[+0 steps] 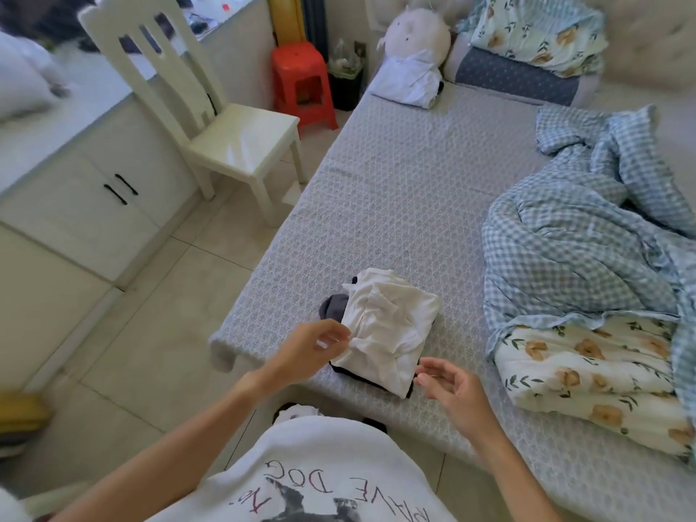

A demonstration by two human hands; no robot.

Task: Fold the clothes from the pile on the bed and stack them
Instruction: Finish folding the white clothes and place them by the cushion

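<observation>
Printed white T-shirt on the person filled the bottom centre of the frame, with both bare forearms reaching up from it toward the bed.

Left hand sat at the left edge of the folded white garment, thumb and fingertips meeting right at a bunched bit of cloth. Looked like a pinch on that edge, probably tidying the fold, though contact was hard to confirm at this angle.

Right hand hovered just beside the garment's lower right corner, fingers loosely curled and spread, gripping nothing. My read: it was placed to square that corner or steady the stack.

Stack sat near the bed's lower left corner, centre of the frame, close to the person for reach. White garment on top was folded into a rough rectangle, with creases and a ridge down its middle, not quite flat. Black garment showed as a thin dark edge under its lower side; a grey garment poked out at the upper left. So at least three layers, edges not aligned.

Another white garment lay loosely folded at the top of the frame below the plush toy, well apart from the stack. Crumpled blue gingham quilt and floral quilt occupied the right side.
</observation>
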